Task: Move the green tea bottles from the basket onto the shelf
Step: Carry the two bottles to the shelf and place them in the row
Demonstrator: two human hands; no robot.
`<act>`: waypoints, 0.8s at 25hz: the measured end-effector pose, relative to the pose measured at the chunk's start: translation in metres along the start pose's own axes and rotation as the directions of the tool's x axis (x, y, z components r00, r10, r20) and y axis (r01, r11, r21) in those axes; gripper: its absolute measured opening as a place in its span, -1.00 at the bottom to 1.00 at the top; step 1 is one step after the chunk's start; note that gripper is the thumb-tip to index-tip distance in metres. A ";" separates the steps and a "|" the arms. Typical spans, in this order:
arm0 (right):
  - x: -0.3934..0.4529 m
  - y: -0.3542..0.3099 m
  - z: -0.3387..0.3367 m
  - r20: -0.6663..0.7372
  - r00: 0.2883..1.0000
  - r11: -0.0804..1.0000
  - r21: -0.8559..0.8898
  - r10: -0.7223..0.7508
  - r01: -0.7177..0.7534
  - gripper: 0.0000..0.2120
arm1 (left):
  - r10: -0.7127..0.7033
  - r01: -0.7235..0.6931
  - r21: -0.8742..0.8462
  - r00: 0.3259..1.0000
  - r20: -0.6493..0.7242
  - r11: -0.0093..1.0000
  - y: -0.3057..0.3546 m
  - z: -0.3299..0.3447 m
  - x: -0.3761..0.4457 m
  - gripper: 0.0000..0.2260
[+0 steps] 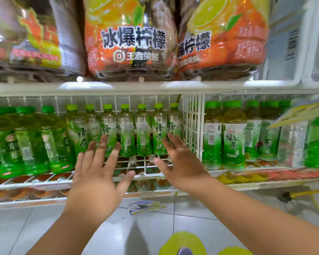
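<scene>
Both hands (136,168) (fingers spread, holding nothing) before slim plastic green tea bottles (126,130).

1. Left hand (98,173) reaches forward, palm down, fingers straight and spread (holding nothing).
2. Right hand (182,162) likewise extended, fingers straight, thumb splayed.
3. Both forearms are bare.

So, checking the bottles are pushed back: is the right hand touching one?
Cannot tell: in the head view the right hand overlaps the green tea bottles, showing neither contact nor gap.
</scene>
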State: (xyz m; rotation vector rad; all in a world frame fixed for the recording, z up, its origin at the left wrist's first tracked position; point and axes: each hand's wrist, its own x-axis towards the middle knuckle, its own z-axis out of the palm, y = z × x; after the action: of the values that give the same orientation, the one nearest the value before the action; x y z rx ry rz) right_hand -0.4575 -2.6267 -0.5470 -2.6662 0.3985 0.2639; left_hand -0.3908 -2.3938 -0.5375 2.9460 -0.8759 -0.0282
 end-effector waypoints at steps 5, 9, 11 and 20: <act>-0.047 -0.022 -0.042 -0.010 1.000 0.997 -0.076 -0.015 0.014 -0.24 | -0.104 0.103 0.036 0.994 0.018 0.994 0.025 -0.053 -0.029 -0.23; -0.099 -0.045 -0.084 -0.095 0.993 0.989 -0.140 -0.069 0.055 -0.21 | -0.120 0.120 -0.009 0.993 -0.018 0.993 0.042 -0.113 -0.057 -0.21; -0.129 -0.057 -0.106 -0.125 0.988 0.990 -0.119 -0.094 0.079 -0.19 | -0.116 0.116 -0.051 0.993 -0.011 0.992 0.045 -0.145 -0.076 -0.20; -0.313 -0.135 -0.200 -0.213 0.977 0.999 -0.044 -0.018 0.009 -0.26 | -0.014 0.011 -0.063 0.999 -0.045 0.998 0.053 -0.304 -0.209 -0.23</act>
State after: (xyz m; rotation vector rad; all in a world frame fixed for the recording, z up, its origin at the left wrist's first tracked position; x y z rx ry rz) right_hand -0.6848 -2.5243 -0.2407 -2.7474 0.4454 -0.0200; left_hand -0.5834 -2.3054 -0.2312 2.8819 -0.8355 0.0107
